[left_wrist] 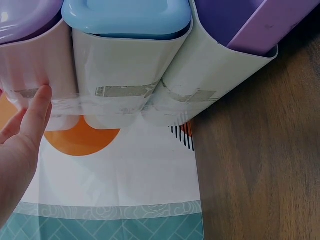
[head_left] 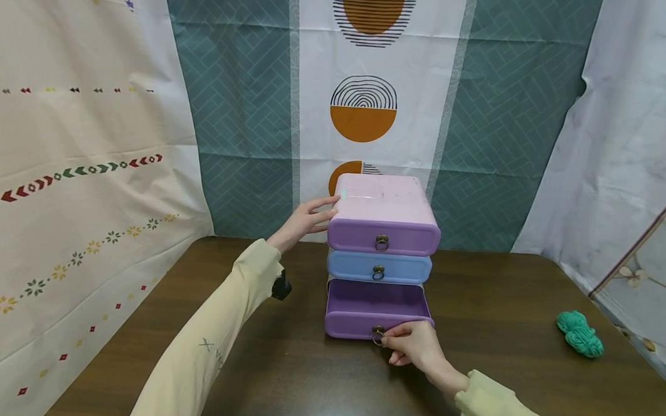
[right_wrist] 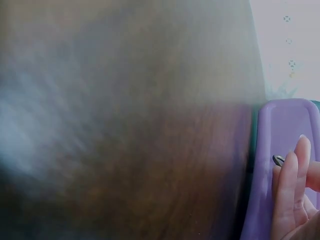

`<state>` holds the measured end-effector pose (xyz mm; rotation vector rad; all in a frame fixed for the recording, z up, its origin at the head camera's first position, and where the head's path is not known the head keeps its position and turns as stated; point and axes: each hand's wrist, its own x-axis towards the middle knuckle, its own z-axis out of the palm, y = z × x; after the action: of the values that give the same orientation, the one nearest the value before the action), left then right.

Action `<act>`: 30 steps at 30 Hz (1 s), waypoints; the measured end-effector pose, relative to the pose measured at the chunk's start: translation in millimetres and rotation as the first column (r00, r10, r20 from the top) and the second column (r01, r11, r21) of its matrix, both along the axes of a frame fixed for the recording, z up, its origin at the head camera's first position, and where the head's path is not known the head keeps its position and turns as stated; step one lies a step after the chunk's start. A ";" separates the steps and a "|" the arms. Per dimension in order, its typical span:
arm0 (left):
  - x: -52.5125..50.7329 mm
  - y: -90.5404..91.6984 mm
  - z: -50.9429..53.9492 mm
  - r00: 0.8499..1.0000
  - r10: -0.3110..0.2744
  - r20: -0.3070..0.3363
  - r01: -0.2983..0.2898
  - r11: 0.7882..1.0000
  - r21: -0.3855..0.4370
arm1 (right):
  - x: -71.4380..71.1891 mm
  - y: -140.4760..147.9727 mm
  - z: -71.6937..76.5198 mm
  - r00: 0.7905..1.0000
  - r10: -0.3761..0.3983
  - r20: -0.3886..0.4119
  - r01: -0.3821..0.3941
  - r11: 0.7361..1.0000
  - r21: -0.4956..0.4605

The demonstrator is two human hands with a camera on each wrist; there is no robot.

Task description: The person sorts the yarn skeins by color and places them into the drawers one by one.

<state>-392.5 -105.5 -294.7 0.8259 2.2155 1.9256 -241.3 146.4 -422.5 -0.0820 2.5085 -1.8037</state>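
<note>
A small three-tier drawer unit [head_left: 381,201] stands on the table, its pink top box above a blue drawer [head_left: 364,266] and a purple bottom drawer [head_left: 349,325]. The bottom drawer is pulled out and its visible inside holds nothing. With thumb and fingers my right hand [head_left: 416,347] pinches the ring pull [head_left: 378,337] on that drawer's front. My left hand [head_left: 306,219] rests with extended fingers against the left side of the top box; the left wrist view shows its fingertips touching the pink casing [left_wrist: 45,60]. The top purple drawer [head_left: 354,236] and the blue one are closed.
A teal skein of yarn [head_left: 581,334] lies at the right of the brown wooden table [head_left: 279,381]. Patterned cloths [head_left: 237,102] hang behind and beside the table. Clear tape [left_wrist: 125,102] runs across the sides of the stacked casings.
</note>
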 end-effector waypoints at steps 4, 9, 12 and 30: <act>-0.8 -0.8 0.1 1.000 0.004 -0.001 -0.004 1.000 -0.003 | 3.6 0.0 -0.4 1.000 0.005 -0.001 -0.005 1.000 0.004; -0.7 -0.9 0.1 1.000 0.004 -0.003 -0.004 1.000 -0.004 | 5.3 0.3 -2.0 1.000 0.007 0.009 -0.007 1.000 0.001; -0.6 -0.3 0.0 1.000 0.004 -0.005 -0.004 1.000 -0.003 | 6.0 1.1 -3.2 1.000 0.006 0.013 -0.006 1.000 -0.009; -0.7 0.3 -0.9 1.000 0.003 -0.008 -0.003 1.000 0.006 | 14.1 22.4 -0.1 0.997 0.055 0.045 -0.052 0.997 -0.055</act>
<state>-393.2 -105.3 -295.6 0.8334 2.2173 1.9344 -227.2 168.8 -422.6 -0.1064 2.4035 -1.8305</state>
